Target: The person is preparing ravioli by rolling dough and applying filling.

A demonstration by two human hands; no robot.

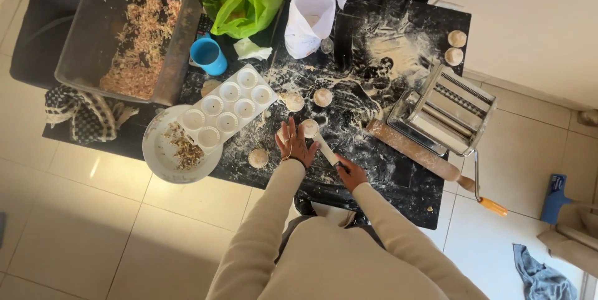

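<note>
Cream sleeves lead to the right hand (352, 172), closed round a knife (326, 150) whose blade points at eleven o'clock into a dough ball (309, 128), while the left hand (293, 144) lies flat and spread just beside it at nine. Six more balls lie uncut across the floured black table (374, 175). Farther off, the white mould tray (228, 108) at ten looks unfilled and the pasta machine (443, 110) at two holds no dough, so most work seems left.

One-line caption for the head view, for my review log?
Left hand steadies a dough ball while right hand holds a knife on a floured black table.
</note>
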